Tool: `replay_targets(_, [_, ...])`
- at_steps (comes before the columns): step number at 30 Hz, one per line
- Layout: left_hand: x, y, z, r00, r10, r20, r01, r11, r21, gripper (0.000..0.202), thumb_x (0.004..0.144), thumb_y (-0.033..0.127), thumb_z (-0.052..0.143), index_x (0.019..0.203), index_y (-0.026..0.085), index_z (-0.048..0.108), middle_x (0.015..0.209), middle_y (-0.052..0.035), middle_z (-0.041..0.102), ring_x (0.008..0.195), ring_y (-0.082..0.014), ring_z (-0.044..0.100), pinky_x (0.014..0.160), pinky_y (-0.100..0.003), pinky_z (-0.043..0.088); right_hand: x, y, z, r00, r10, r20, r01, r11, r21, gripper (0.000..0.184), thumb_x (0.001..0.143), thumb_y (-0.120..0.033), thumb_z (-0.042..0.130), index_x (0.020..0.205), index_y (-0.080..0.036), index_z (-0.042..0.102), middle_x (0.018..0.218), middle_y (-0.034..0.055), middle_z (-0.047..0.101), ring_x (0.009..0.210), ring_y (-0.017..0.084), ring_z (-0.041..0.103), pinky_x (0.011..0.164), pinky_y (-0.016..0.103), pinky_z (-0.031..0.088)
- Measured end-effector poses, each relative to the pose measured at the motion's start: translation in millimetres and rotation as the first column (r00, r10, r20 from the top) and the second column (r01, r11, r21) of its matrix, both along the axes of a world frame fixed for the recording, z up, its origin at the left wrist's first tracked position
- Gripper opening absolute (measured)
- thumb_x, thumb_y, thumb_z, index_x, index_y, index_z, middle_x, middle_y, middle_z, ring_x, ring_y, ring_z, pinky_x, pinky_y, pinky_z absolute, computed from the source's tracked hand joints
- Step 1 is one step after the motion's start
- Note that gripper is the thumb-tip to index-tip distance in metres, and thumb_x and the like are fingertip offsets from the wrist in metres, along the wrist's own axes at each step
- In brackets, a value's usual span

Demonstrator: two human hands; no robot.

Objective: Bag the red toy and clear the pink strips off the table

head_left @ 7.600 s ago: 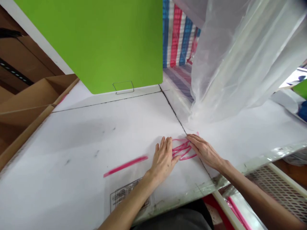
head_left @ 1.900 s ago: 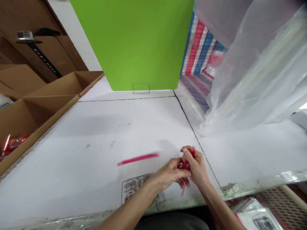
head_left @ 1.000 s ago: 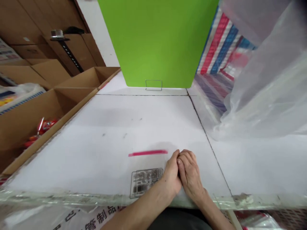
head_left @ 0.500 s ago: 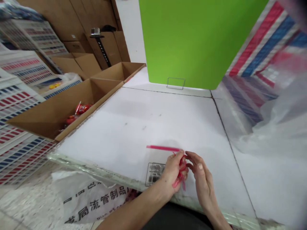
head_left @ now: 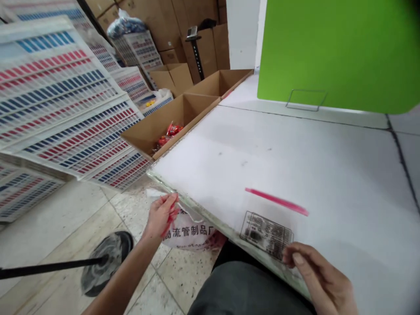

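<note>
Holding a small bundle of pink rubber bands (head_left: pixel 169 215) in a closed grip, the left hand (head_left: pixel 159 215) hangs beyond the white bench's (head_left: pixel 295 162) left edge; the right hand (head_left: pixel 323 280), loosely curled and empty, touches the clear zip bag with pink strip (head_left: pixel 274 214) at the near edge.

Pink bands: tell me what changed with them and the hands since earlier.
The left hand carried the bunched pink bands left, off the table edge. The right hand let go and rests at the near edge. The zip bag stayed put.
</note>
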State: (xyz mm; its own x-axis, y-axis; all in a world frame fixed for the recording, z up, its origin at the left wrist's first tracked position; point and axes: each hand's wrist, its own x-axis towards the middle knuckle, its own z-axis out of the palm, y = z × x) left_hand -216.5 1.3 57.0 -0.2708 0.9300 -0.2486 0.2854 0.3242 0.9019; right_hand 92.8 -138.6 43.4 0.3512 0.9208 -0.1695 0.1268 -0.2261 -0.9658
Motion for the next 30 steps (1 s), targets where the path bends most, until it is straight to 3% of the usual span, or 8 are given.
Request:
replay_targets(2, [-34,-8,-20.6,0.987,-0.028,-0.161,0.016,0.997,-0.076,0.029,0.074,0.045,0.046,0.073,0.016,0.050,0.044,0.0105,0.024,0.037,-0.0059,0.025,0.044,-0.020,0.035,-13,2,1.1,0.997,0.077,-0.013,-0.076,0.997,0.011,0.025,0.075,-0.046,0.056,0.084,-0.023,0.062,0.073,0.0027,0.066,0.068,0.017,0.063,0.064,0.022,0.052])
replay_targets(5, [-61,-21,-53.7,0.885,-0.148,-0.441,0.078,0.982,-0.171,0.028,0.078,0.032,0.044,0.091,0.013,0.059,0.050,0.0023,0.047,0.050,-0.0138,0.047,0.058,-0.026,0.042,-28,6,-4.5,0.963,0.267,0.028,-0.268,0.958,0.104,0.019,0.078,-0.040,0.055,0.086,-0.024,0.062,0.073,0.0020,0.065,0.068,0.015,0.063,0.063,0.020,0.051])
replay_targets(8, [-65,-23,-81.9,0.690,-0.316,-0.651,0.176,0.946,-0.272,0.043,0.083,0.024,0.041,0.125,0.018,0.045,0.073,-0.0060,0.063,0.075,-0.0219,0.058,0.072,-0.031,0.041,-39,8,-11.0,0.917,0.389,0.089,-0.398,0.905,0.149,0.014,0.080,-0.034,0.053,0.088,-0.025,0.061,0.075,0.0011,0.065,0.068,0.014,0.061,0.063,0.019,0.050])
replay_targets(12, [-58,-6,-101.8,0.430,-0.512,-0.743,0.284,0.858,-0.427,0.048,0.087,0.021,0.033,0.134,0.013,0.032,0.082,-0.0148,0.066,0.080,-0.0285,0.061,0.073,-0.038,0.040,-49,8,-10.9,0.905,0.412,0.103,-0.422,0.900,0.110,0.017,0.084,-0.036,0.047,0.086,-0.024,0.060,0.074,0.0010,0.063,0.069,0.014,0.059,0.063,0.022,0.047])
replay_targets(16, [-52,10,-97.8,0.238,-0.622,-0.746,0.373,0.767,-0.522,0.040,0.086,0.013,0.025,0.120,0.005,0.046,0.089,-0.0234,0.065,0.085,-0.0343,0.061,0.071,-0.042,0.041,-42,9,-6.1,0.872,0.452,0.190,-0.472,0.878,0.077,0.015,0.086,-0.033,0.046,0.089,-0.025,0.057,0.077,-0.0002,0.062,0.070,0.013,0.058,0.065,0.023,0.045])
replay_targets(20, [-51,-13,-81.5,0.112,-0.718,-0.687,0.424,0.660,-0.621,0.036,0.080,0.005,0.031,0.109,0.009,0.052,0.090,-0.0206,0.065,0.087,-0.0308,0.061,0.073,-0.039,0.042,-40,14,-7.2,0.792,0.558,0.247,-0.581,0.814,0.022,0.014,0.087,-0.031,0.044,0.094,-0.026,0.055,0.082,-0.0003,0.062,0.072,0.013,0.059,0.066,0.022,0.048])
replay_targets(26, [-39,-107,-63.7,0.016,-0.850,-0.527,0.478,0.469,-0.743,0.039,0.071,-0.004,0.034,0.098,0.013,0.058,0.082,-0.0149,0.067,0.082,-0.0286,0.063,0.071,-0.038,0.045,-99,27,-9.7,0.448,0.730,0.516,-0.804,0.582,-0.124,0.031,0.087,-0.030,0.041,0.116,-0.025,0.051,0.129,0.0130,0.047,0.117,0.027,0.046,0.095,0.040,0.042])
replay_targets(30, [-25,-149,-53.1,0.021,-0.894,-0.448,0.506,0.396,-0.766,0.038,0.071,-0.001,0.038,0.099,0.015,0.059,0.090,-0.0146,0.066,0.086,-0.0263,0.063,0.074,-0.036,0.046,-154,36,-3.0,0.173,0.722,0.670,-0.892,0.404,-0.205,0.043,0.086,-0.028,0.043,0.128,-0.021,0.040,0.123,0.0245,0.048,0.107,0.034,0.054,0.081,0.045,0.048])
